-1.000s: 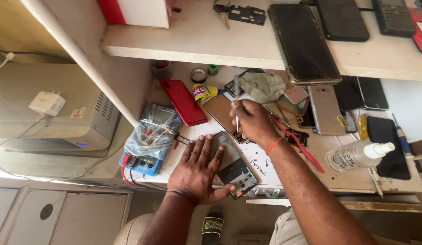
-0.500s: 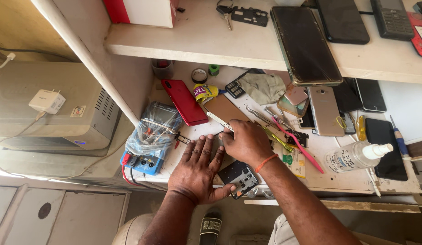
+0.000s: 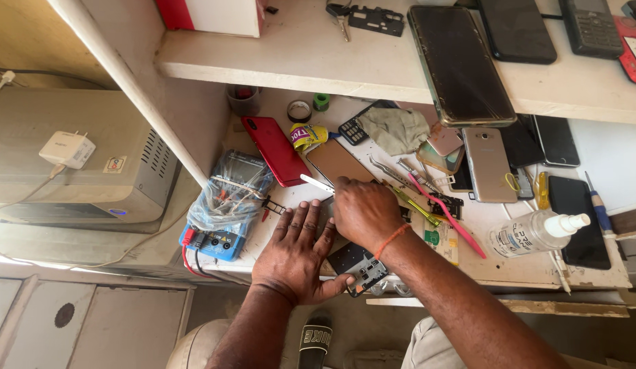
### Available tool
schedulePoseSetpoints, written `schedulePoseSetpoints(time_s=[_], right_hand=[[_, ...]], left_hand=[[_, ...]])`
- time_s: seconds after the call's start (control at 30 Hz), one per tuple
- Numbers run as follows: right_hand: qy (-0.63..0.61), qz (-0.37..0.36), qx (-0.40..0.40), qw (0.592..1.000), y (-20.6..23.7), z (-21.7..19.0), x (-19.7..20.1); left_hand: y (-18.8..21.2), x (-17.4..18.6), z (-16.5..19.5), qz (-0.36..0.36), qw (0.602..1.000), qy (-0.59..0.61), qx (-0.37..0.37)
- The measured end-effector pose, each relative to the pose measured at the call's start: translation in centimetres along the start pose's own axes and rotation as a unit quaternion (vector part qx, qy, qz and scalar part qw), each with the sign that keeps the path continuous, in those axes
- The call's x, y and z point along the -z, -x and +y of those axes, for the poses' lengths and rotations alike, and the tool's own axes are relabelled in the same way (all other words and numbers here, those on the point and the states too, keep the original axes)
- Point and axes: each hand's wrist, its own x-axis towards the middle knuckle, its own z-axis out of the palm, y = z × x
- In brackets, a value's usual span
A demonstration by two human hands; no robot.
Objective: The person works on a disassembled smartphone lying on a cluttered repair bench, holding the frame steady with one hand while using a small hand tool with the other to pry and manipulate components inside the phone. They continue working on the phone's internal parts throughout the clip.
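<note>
My left hand [image 3: 295,253] lies flat, fingers spread, on an opened dark phone [image 3: 359,266] at the front edge of the white worktable [image 3: 523,266]. My right hand [image 3: 364,209] is closed around a thin white-handled tool [image 3: 316,182] whose end sticks out to the left, and it rests over the upper part of the same phone. A red phone [image 3: 275,150] and a brown phone back [image 3: 337,162] lie just beyond my hands.
A blue multimeter in a plastic bag [image 3: 226,203] sits left of my hands. Tweezers [image 3: 389,173], a pink pry tool [image 3: 446,214], a clear spray bottle [image 3: 534,231] and several phones lie to the right. An upper shelf [image 3: 311,51] holds a large phone [image 3: 460,63].
My right hand came down from the middle of the table with the thin tool and now sits low over the opened phone beside my left hand, which stayed flat in place.
</note>
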Motion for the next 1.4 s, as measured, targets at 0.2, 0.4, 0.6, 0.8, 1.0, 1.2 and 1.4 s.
schedulePoseSetpoints(time_s=[0.2, 0.4, 0.6, 0.8, 1.0, 1.2, 1.4], right_hand=[[-0.006, 0.078, -0.003, 0.997, 1.0, 0.3, -1.7], [-0.123, 0.066, -0.079, 0.987, 1.1, 1.0, -2.3], [-0.163, 0.032, -0.094, 0.982, 0.2, 2.2, -2.1], [-0.184, 0.008, -0.099, 0.978, 0.0, 2.2, -1.5], [-0.235, -0.039, -0.142, 0.961, -0.1, 2.0, -0.5], [-0.293, -0.006, -0.101, 0.951, 1.0, 3.4, 0.3], [-0.313, 0.028, -0.070, 0.947, 2.1, 3.5, -0.1]], left_hand=[[0.2, 0.2, 0.0, 0.009, 1.000, 0.001, 0.000], [0.1, 0.2, -0.2, 0.008, 1.000, -0.001, -0.002], [0.1, 0.1, -0.1, 0.013, 1.000, 0.002, -0.003], [0.2, 0.4, -0.3, 0.007, 1.000, 0.000, 0.000], [0.2, 0.7, -0.7, -0.006, 1.000, -0.006, 0.002], [0.4, 0.8, -0.5, -0.002, 1.000, 0.001, 0.005], [0.2, 0.7, -0.3, -0.004, 1.000, -0.006, 0.005]])
